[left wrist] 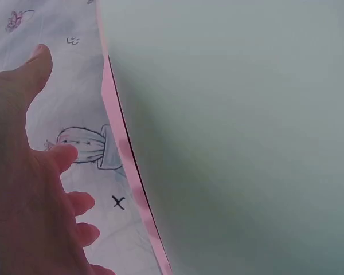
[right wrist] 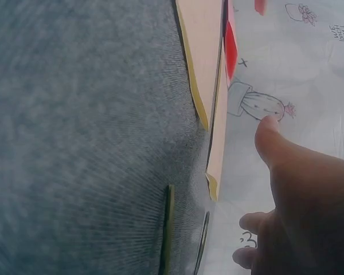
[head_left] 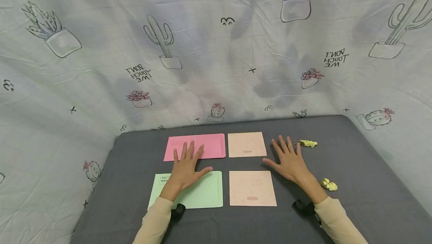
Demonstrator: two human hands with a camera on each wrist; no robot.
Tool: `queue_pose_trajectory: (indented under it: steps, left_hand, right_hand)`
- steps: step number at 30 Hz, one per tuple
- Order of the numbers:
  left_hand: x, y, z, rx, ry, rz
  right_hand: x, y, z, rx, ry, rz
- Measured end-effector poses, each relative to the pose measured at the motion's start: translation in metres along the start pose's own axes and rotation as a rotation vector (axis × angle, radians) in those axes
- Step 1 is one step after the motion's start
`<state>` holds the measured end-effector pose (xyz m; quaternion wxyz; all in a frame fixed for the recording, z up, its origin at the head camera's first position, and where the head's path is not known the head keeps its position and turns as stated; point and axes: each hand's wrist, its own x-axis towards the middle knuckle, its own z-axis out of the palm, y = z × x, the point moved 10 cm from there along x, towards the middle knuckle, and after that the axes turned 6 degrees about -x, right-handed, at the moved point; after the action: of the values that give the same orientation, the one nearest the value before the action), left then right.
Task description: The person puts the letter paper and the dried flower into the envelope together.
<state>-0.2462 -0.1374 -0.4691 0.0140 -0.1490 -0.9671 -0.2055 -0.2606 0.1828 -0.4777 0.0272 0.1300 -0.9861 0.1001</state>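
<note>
My left hand (head_left: pixel 185 167) is spread with straight fingers above the pink envelope (head_left: pixel 209 144) and the green envelope (head_left: pixel 206 193), gripping neither. In the left wrist view that hand (left wrist: pixel 28 166) hovers beside the green envelope (left wrist: pixel 246 143), with the pink envelope's edge beyond. My right hand (head_left: pixel 291 165), also spread and holding nothing, is right of two peach paper pieces, a far one (head_left: pixel 247 142) and a near one (head_left: pixel 251 189). Close to it lie two yellow flower sprigs, one far (head_left: pixel 308 143) and one near (head_left: pixel 329 184); the hand partly hides their stems.
A dark grey cloth covers the table (head_left: pixel 114 199). Behind it hangs a pale curtain (head_left: pixel 202 41) printed with cacti and mirrored lettering. A black strap piece (head_left: pixel 177 212) sits at the left wrist, another (head_left: pixel 303 207) at the right.
</note>
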Motion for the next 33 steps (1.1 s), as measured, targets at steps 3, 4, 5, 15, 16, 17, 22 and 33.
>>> queue_pose_trajectory:
  steps: [3, 4, 5, 15, 16, 17, 22, 33]
  left_hand:
    - [-0.001, 0.0, 0.002, 0.001, -0.004, 0.001]
    - [-0.001, 0.0, 0.002, -0.001, -0.006, 0.001]
    - [-0.002, 0.0, 0.003, -0.004, -0.01, 0.0]
    - [-0.003, 0.003, 0.004, -0.037, -0.011, 0.015]
    - [-0.004, 0.003, 0.003, -0.048, -0.01, 0.013]
    - [-0.004, 0.003, 0.002, -0.052, -0.011, 0.01]
    - [-0.007, 0.008, -0.004, -0.081, 0.002, 0.023]
    - [-0.015, 0.017, -0.018, -0.141, 0.083, 0.105]
  right_hand:
    - [-0.001, -0.001, 0.002, 0.014, -0.014, -0.007]
    - [-0.001, -0.001, 0.002, 0.023, -0.016, -0.008]
    - [-0.001, -0.001, 0.002, 0.028, -0.017, -0.011]
    - [-0.001, -0.009, 0.004, 0.154, -0.047, -0.072]
    - [-0.001, -0.01, 0.004, 0.187, -0.059, -0.078]
    - [-0.001, -0.011, 0.004, 0.218, -0.068, -0.083]
    - [-0.001, -0.015, 0.004, 0.326, -0.101, -0.079]
    - [-0.003, -0.035, -0.007, 0.573, -0.056, -0.243]
